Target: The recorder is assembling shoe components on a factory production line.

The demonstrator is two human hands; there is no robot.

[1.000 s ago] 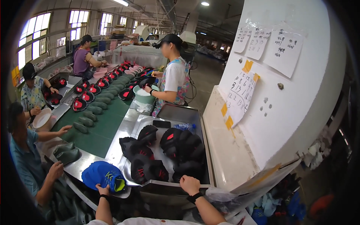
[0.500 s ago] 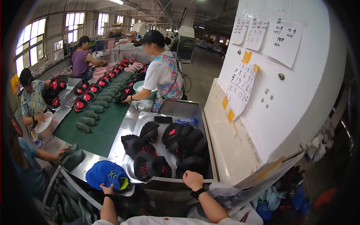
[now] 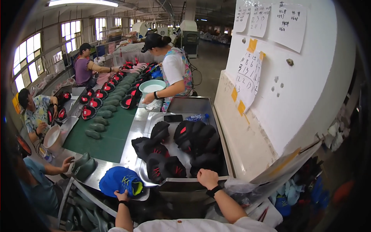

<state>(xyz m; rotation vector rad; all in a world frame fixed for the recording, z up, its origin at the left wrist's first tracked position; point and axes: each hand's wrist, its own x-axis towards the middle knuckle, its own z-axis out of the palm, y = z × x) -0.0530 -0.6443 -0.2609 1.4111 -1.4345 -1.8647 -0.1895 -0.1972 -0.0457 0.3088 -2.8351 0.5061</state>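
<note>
two hands of mine show at the near end of the metal tray [image 3: 189, 103], one by its left corner and one at its front rim. my left hand [image 3: 122, 195] grips some blue shoe uppers [image 3: 116, 179], thumb and fingers closed on the edge near the yellow-green lining. these sit bunched on the metal tabletop [image 3: 133, 139], just left of the tray's near corner; i cannot tell how many there are. my right hand [image 3: 208, 178] is at the tray's front rim, toward its right end, back upward and fingers curled; the fingertips are hidden, so i cannot tell whether they hold anything. a black band [image 3: 213, 191] circles my right wrist.

inside the tray, black shoe uppers [image 3: 172, 167] with red marks lie in two loose heaps, the right one close to my right hand. a dark phone [image 3: 173, 118] and a clear bottle [image 3: 198, 117] lie toward the tray's far end. left of the tray, a green surface [image 3: 110, 145] carries rows of grey-green shoe lasts [image 3: 101, 120]. beyond the tray, a person [image 3: 174, 71] in a flowered apron stands beside a pale green basin [image 3: 152, 83]. right of the tray rises a white wall [image 3: 301, 96] with paper sheets [image 3: 250, 75] taped on.
</note>
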